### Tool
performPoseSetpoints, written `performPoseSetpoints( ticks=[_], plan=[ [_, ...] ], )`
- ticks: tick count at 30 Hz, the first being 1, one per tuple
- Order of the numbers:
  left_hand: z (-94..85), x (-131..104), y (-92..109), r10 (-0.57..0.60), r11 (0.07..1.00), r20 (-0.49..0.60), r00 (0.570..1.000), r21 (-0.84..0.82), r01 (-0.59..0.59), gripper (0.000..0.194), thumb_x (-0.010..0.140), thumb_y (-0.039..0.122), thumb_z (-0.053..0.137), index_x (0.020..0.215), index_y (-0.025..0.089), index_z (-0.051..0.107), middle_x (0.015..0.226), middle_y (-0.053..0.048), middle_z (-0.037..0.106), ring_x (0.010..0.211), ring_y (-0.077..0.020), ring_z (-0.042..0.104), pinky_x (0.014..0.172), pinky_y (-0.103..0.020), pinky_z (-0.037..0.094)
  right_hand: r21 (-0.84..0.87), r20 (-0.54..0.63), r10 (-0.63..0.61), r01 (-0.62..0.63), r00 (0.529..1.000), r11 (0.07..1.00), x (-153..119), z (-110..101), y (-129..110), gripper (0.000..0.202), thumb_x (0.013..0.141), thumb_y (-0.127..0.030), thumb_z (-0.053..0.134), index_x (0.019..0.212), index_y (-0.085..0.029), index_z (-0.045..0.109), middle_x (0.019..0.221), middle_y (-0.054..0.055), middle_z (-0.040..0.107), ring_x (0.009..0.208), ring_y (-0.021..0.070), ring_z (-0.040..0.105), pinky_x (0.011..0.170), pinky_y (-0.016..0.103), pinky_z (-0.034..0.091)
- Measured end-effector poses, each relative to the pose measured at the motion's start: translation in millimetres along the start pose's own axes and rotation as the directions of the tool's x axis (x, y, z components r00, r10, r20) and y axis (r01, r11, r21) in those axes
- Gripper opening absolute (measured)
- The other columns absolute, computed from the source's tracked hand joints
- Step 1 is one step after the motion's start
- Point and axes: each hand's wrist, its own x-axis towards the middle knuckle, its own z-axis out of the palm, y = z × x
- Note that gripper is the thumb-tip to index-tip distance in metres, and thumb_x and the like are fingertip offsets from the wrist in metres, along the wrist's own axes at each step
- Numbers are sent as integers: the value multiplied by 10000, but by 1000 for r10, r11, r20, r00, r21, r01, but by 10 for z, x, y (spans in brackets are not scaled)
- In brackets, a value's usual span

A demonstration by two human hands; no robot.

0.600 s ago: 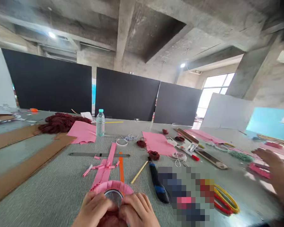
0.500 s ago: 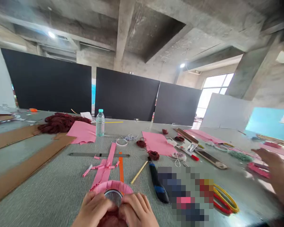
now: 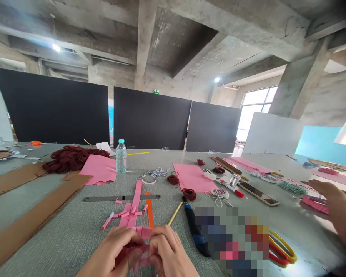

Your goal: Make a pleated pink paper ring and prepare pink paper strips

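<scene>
Around, on bench [image 3: 66,238]: cardboard [image 3: 46,206] far left, then dark red yarn [image 3: 72,158], pink sheet [image 3: 99,169], bottle [image 3: 121,158] upright, steel ruler [image 3: 99,199]. Just beyond hands: pink rolls [image 3: 122,214] on pink strips [image 3: 137,196], orange strip [image 3: 150,209], yellow stick [image 3: 175,213] with near end at right hand's outline. Further right: black-blue tool [image 3: 194,231], pixelated patch, phone [image 3: 258,193], red-yellow loops [image 3: 291,254], another person's hand [image 3: 331,204].

Pink band [image 3: 144,232] between both hands, near bench edge of view, bottom centre. Pleated along top, mostly hidden by fingers. Left hand [image 3: 117,248] pinching one side, fingers curled, thumb underneath; right hand [image 3: 171,250] pinching the other.

Versus earlier: wide arch with pale inner rim gone from view, only short stretch showing; thumbs now visible.
</scene>
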Motion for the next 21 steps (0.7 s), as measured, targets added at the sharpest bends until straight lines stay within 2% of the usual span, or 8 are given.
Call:
performPoseSetpoints(
  ticks=[3,5,8,11,13,15,18,21],
  plan=[
    [-60,24,-37,-2,1000,41,999,9,2,166,829,331,354,812,236,488,859,1,539,808,-135,516,700,-240,438,113,45,30,-35,999,993,35,-47,-72,161,730,-75,512,831,-194,475,928,40,548,820,169,498,715,299,411],
    [-75,49,-79,8,1000,21,1000,19,-9,159,830,339,359,837,244,486,870,1,531,819,-137,507,706,-248,435,133,67,51,-60,996,989,82,-74,-106,184,736,-89,517,876,-203,482,930,28,555,859,172,487,752,315,390],
    [-64,89,-181,81,996,-66,995,54,-77,134,822,318,392,892,252,486,898,-3,533,860,-146,493,752,-276,420,118,31,125,-128,992,985,185,-94,-100,138,744,-102,517,830,-207,490,863,0,560,841,160,479,764,319,362],
    [-29,109,-305,188,979,-159,969,105,-173,131,813,262,425,928,252,487,925,-5,541,931,-160,463,816,-305,388,107,21,176,-177,984,978,305,-68,-60,122,717,-112,547,771,-206,490,791,-19,555,799,156,477,746,318,356],
    [1,111,-374,218,973,-203,955,122,-196,130,806,234,438,924,245,493,892,-7,547,907,-163,472,797,-304,397,135,9,189,-188,982,973,364,-21,-43,161,677,-98,566,769,-204,487,809,-15,550,821,162,476,755,324,357],
    [33,111,-417,224,972,-246,943,120,-200,128,803,218,444,918,235,497,857,-12,547,859,-162,488,761,-300,411,190,-43,182,-171,982,967,383,33,-34,211,655,-84,562,812,-202,486,906,7,535,903,173,461,807,340,346],
    [65,114,-425,199,980,-259,945,73,-186,118,809,216,440,910,223,500,843,-18,552,827,-158,500,728,-294,420,266,-145,118,-76,982,961,328,75,11,250,697,-92,499,919,-206,482,1049,44,482,1019,191,411,879,375,312],
    [58,104,-383,142,989,-215,966,-13,-148,122,820,230,420,901,214,510,859,-30,560,831,-158,506,724,-292,420,286,-271,103,-22,957,958,236,37,127,183,757,-112,438,892,-215,507,992,51,503,975,194,444,842,374,344]
  ],
)
